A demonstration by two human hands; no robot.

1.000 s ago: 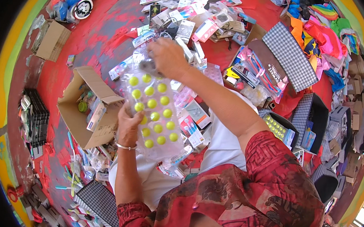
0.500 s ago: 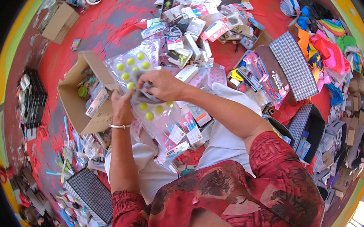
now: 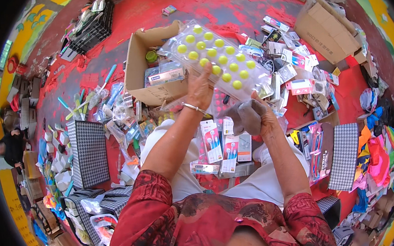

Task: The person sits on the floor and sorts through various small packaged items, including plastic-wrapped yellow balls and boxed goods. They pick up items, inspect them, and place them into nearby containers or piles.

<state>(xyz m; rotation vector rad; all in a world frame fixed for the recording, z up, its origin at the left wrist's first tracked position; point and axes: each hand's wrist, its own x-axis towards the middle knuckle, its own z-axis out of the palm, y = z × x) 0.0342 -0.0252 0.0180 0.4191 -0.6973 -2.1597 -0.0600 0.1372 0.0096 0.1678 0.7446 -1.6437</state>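
My left hand (image 3: 200,89), with a bangle on the wrist, holds up a clear plastic pack of yellow-green balls (image 3: 217,60) by its lower edge, above the open cardboard box (image 3: 138,65). My right hand (image 3: 266,117) grips a grey cloth (image 3: 247,116), bunched in the fingers just below the pack's right end. Several carded packets (image 3: 222,142) lie on my lap between the forearms.
Small packaged goods (image 3: 295,67) cover the red floor ahead and right. A second cardboard box (image 3: 324,30) stands at upper right, a black crate (image 3: 90,27) at upper left. Checked boxes (image 3: 88,153) sit left and right (image 3: 345,157). Another person (image 3: 9,144) is at the far left edge.
The view swung left. My left hand raised the ball pack up over the cardboard box. My right hand left the pack and now grips a grey cloth lower down.
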